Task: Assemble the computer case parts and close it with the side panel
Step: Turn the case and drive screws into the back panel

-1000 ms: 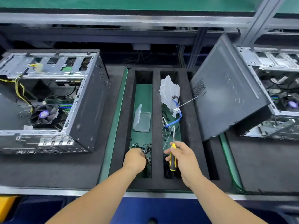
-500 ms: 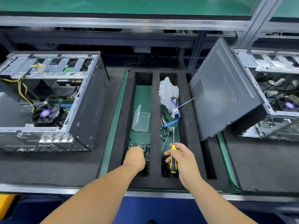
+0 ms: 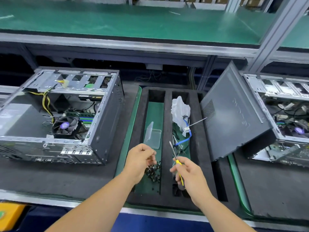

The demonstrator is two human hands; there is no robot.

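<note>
With our left hand point(image 3: 140, 159) pinching what looked like a screw point(image 3: 153, 152) and our right hand point(image 3: 189, 171) gripping the screwdriver point(image 3: 175, 160), that loose pinch could have dropped it.

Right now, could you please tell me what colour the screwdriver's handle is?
Yellow with black, seen in the head view: the right hand holds the screwdriver.

A computer assembly line. Open computer cases point(image 3: 63, 114) flank a foam parts tray point(image 3: 168, 131) (screws, cables) on the bench point(image 3: 50, 178). A green-matted shelf point(image 3: 133, 20) runs above the tray.
</note>
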